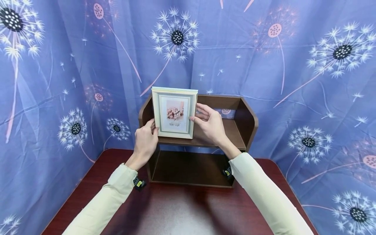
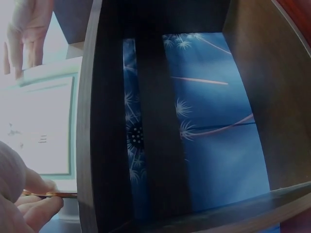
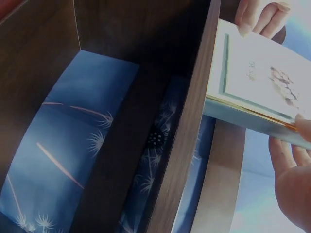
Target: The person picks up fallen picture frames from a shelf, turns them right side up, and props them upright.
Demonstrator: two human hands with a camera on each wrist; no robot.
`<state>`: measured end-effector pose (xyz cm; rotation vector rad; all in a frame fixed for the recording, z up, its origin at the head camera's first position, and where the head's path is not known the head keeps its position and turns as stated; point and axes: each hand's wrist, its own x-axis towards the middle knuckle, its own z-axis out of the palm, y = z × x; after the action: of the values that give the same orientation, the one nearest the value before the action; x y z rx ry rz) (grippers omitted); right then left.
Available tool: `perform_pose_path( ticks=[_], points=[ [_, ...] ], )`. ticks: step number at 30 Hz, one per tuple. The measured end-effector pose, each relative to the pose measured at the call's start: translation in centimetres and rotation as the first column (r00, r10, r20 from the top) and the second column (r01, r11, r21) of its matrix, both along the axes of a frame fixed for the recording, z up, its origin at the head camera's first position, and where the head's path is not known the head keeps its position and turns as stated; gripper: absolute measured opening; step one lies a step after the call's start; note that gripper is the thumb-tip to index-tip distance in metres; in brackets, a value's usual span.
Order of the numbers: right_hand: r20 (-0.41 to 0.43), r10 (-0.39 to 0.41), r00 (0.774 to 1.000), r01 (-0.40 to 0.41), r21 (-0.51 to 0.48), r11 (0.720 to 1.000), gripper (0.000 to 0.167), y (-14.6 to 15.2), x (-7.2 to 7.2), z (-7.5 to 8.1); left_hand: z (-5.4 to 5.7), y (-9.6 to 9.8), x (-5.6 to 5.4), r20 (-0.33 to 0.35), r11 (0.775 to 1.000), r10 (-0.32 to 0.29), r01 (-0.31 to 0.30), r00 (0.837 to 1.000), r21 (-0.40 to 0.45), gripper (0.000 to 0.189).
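Observation:
A cream picture frame (image 1: 157,112) with a pink flower print stands nearly upright at the left part of the upper board of a dark brown shelf unit (image 1: 235,135). My left hand (image 1: 145,139) pinches its lower left edge, the thumb on the front side. At the opposite edge, my right hand (image 1: 212,126) holds it between the thumb in front and the fingers behind. The right wrist view shows the thick pale side of the picture frame (image 3: 252,124) beside the front edge of the board. Its back is hidden.
The shelf unit has raised side panels (image 1: 247,120) and a lower compartment (image 1: 189,166). It stands on a glossy reddish-brown table (image 1: 182,209). Blue curtains (image 1: 223,75) with a dandelion print hang behind and on both sides.

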<state>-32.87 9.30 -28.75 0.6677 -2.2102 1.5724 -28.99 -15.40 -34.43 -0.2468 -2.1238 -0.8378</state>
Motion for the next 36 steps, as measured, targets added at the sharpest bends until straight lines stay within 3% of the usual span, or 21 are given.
perform_pose_path(
  ticks=[7,11,23,31,36],
  points=[
    [-0.03,0.011,0.999,-0.011,0.004,1.0,0.058,0.1,0.4,-0.4,-0.6,-0.1,-0.1,-0.063,0.999,-0.022,0.024,0.998,0.029,0.029],
    [-0.041,0.002,0.999,-0.001,0.022,1.0,0.058,0.3,0.5,-0.2,-0.4,0.1,-0.2,-0.06,0.997,-0.03,0.035,0.998,0.073,0.029],
    [-0.018,-0.013,1.0,0.015,0.087,0.996,0.057,0.8,1.0,-0.1,0.9,1.1,-1.4,0.123,0.977,-0.026,-0.001,0.992,0.214,0.028],
    [0.01,0.054,0.998,-0.055,0.101,0.993,0.049,0.9,1.1,0.1,1.4,2.3,-2.7,0.184,0.967,-0.025,-0.023,0.983,0.254,0.028],
    [0.022,0.086,0.996,-0.088,0.131,0.987,0.043,0.5,1.3,0.0,1.3,2.9,-3.6,0.232,0.945,-0.046,-0.033,0.972,0.327,0.032]
  ],
)
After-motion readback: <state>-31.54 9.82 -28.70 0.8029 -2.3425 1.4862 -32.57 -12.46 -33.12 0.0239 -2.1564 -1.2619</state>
